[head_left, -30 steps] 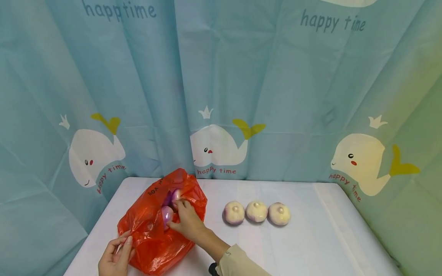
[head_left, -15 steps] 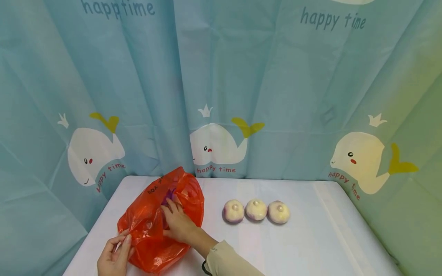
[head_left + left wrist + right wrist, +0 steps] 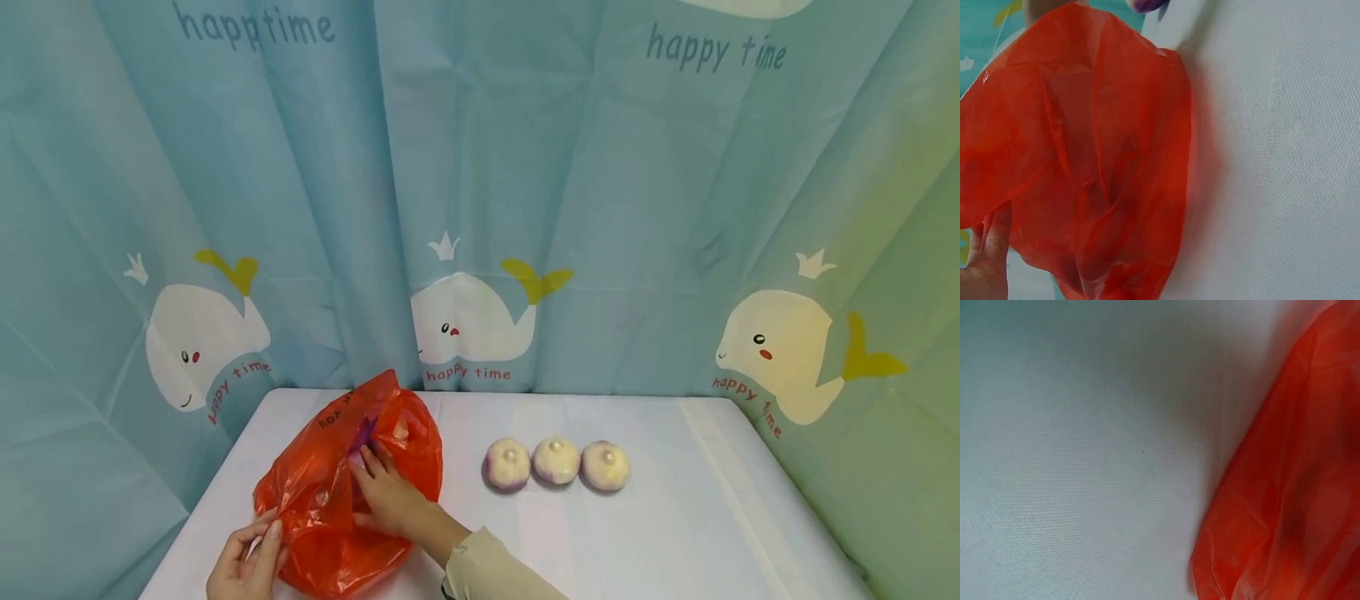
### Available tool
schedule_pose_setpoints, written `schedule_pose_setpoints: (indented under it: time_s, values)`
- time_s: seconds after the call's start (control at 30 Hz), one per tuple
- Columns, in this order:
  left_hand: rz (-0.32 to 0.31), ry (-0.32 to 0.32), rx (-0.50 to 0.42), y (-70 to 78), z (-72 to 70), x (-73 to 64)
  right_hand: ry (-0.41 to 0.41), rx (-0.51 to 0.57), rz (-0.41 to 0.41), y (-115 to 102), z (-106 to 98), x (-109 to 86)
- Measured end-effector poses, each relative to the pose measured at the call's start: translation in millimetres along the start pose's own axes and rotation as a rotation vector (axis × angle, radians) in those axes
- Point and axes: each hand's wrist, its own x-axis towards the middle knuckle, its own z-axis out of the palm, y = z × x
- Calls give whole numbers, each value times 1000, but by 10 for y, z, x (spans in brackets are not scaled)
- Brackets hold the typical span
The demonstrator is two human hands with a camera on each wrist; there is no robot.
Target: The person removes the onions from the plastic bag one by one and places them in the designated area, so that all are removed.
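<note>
A crinkled red plastic bag (image 3: 307, 475) lies on the left of the table, its mouth facing right. My left hand (image 3: 246, 562) pinches the bag's near left edge between thumb and fingers; the left wrist view shows those fingertips (image 3: 999, 234) on the film. Inside the mouth is my right hand (image 3: 390, 496), fingers extended and spread, its thumb partly behind red film. Something purple (image 3: 362, 437) shows just beyond its fingertips, mostly covered by the bag. In the right wrist view the bag (image 3: 1291, 506) hides the right hand.
Three onion-like bulbs, cream with purple sides, stand in a row right of the bag: left bulb (image 3: 507, 465), middle bulb (image 3: 556, 461), right bulb (image 3: 605, 466). They rest on a white-covered table (image 3: 675, 542). A blue whale-print curtain (image 3: 622, 208) hangs behind.
A second ago my right fingers were on shiny purple bulbs in the bag's mouth. Since then the hand has shifted slightly left, its fingers have straightened, and red film covers the bulbs more.
</note>
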Motion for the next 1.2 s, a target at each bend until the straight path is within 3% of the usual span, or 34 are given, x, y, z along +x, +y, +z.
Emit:
schedule_pose_setpoints:
  time_s: [0.23,0.37,0.47,0.6,0.77,1.2]
  values:
    - [14,1,-46,-6,1,18,-7,7,-20,30,-8,11]
    - [31,-10,-39,6,6,31,32,-19,-39,63,-30,12]
    - [46,-12,-46,11,3,43,56,22,-44,74,-37,13]
    - [33,-6,-55,3,-19,30,72,84,-50,32,-8,1]
    - [18,-1,-49,-16,-46,15,91,73,-51,-63,20,-12]
    - [55,10,-159,-52,-42,27,115,95,134,-44,81,12]
